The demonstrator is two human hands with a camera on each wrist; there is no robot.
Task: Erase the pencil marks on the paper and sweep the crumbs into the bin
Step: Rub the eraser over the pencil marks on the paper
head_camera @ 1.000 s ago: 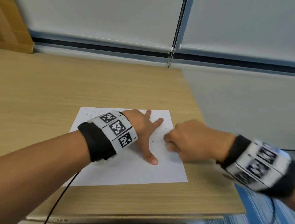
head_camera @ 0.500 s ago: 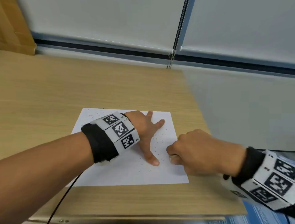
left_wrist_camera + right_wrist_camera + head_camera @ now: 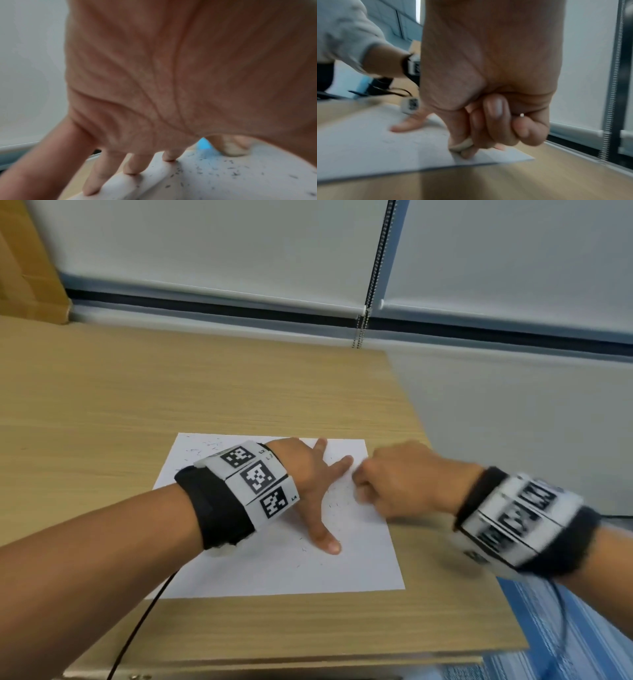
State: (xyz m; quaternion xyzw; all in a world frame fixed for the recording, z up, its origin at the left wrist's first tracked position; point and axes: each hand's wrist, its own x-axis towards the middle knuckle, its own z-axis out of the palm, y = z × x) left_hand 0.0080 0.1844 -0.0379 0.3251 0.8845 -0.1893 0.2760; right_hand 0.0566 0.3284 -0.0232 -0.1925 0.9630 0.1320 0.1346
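Wood-grain tabletop (image 3: 239,392) carries the paper (image 3: 274,570) at its near right, dotted with crumbs (image 3: 231,171). Left hand (image 3: 308,474) lies spread flat, pinning the sheet. Right hand (image 3: 400,477) curls its grip around a pale eraser (image 3: 462,145) at the far right edge. Short strokes toward the pinning fingers seem safest (the sheet already ripples there). No bin shows.

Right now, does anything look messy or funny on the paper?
Yes: small dark eraser crumbs are scattered over the white paper sheet. The sheet also buckles into ridges under the left hand's fingers in the left wrist view.
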